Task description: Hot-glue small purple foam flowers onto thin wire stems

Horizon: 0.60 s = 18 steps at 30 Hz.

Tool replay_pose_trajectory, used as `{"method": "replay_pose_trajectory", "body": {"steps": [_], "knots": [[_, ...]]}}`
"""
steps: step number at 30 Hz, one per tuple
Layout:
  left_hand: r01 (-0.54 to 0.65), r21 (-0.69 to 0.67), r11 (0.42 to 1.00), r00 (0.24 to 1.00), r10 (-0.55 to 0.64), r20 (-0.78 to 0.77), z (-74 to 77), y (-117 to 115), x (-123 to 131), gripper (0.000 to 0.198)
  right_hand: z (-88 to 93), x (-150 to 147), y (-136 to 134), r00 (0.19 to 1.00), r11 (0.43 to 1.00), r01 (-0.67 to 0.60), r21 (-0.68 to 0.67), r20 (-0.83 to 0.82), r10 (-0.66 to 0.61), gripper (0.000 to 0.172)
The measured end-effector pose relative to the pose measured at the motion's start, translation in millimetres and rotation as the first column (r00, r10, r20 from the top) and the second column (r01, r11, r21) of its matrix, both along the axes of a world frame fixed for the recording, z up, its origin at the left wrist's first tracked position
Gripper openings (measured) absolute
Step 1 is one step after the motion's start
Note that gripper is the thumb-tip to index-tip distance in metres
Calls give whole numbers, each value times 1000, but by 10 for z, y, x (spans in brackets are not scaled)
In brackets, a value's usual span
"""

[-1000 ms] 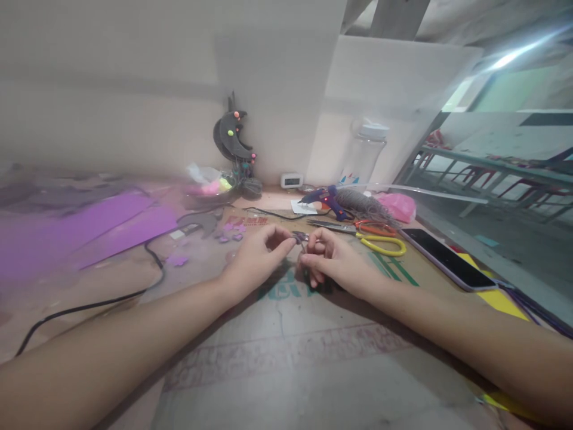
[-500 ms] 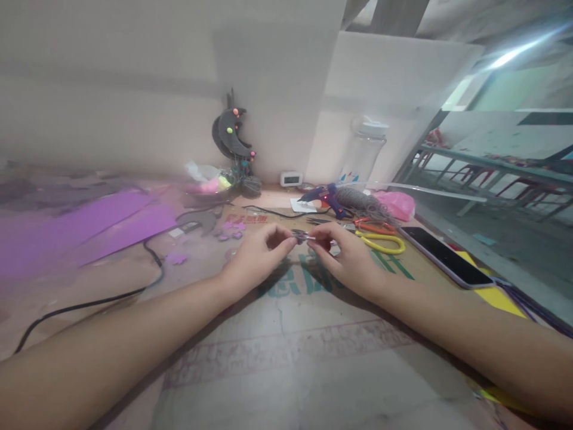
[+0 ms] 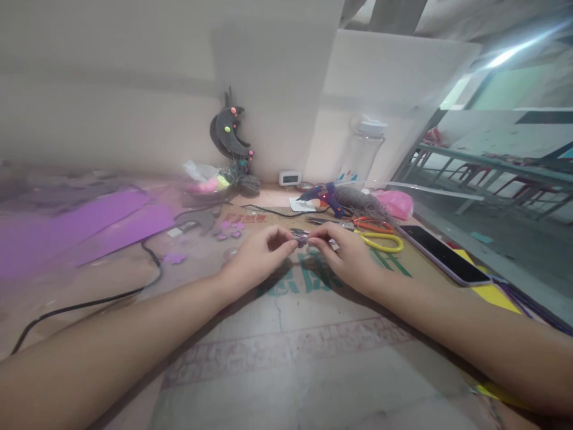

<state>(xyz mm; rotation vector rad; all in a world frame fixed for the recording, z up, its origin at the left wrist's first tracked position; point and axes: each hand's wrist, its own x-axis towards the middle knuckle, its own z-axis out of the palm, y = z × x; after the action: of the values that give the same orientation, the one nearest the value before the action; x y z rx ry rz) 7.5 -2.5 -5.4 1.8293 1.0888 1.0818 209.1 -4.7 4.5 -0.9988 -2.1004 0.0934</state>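
Observation:
My left hand (image 3: pixel 259 258) and my right hand (image 3: pixel 344 254) meet over the middle of a cardboard sheet (image 3: pixel 290 352). Both pinch a small purple and grey craft piece (image 3: pixel 301 237) between thumb and fingertips. The piece is too small to make out in detail. My forearms rest low over the cardboard.
Behind the hands lie yellow-handled scissors (image 3: pixel 380 240), orange-handled scissors (image 3: pixel 373 224), a blue glue gun (image 3: pixel 323 196), grey twine (image 3: pixel 360 203) and a pink bag (image 3: pixel 396 203). A phone (image 3: pixel 443 255) lies right. Purple foam sheets (image 3: pixel 85 224), a black cord (image 3: pixel 147 257) and small purple cutouts (image 3: pixel 229 230) lie left. A water bottle (image 3: pixel 364 152) and a black crescent ornament (image 3: pixel 230 134) stand at the wall.
My right hand rose from the cardboard and closed in on my left hand; its fingertips now pinch the small piece beside my left thumb.

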Motion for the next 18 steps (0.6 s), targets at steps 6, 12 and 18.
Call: {"method": "replay_pose_trajectory", "body": {"steps": [6,12,18], "knots": [[37,-51,998,997,-33,76,6,8,-6,21,7,-53,-17,992,982,-14,-188,-123,-9,12],[89,-129,988,990,-73,118,4,15,-3,22,2,-76,-11,981,955,-52,-291,-194,-5,14],[114,-156,981,988,-95,121,48,-35,2,29,33,-78,-15,991,965,-23,-260,-134,-13,12]]}}
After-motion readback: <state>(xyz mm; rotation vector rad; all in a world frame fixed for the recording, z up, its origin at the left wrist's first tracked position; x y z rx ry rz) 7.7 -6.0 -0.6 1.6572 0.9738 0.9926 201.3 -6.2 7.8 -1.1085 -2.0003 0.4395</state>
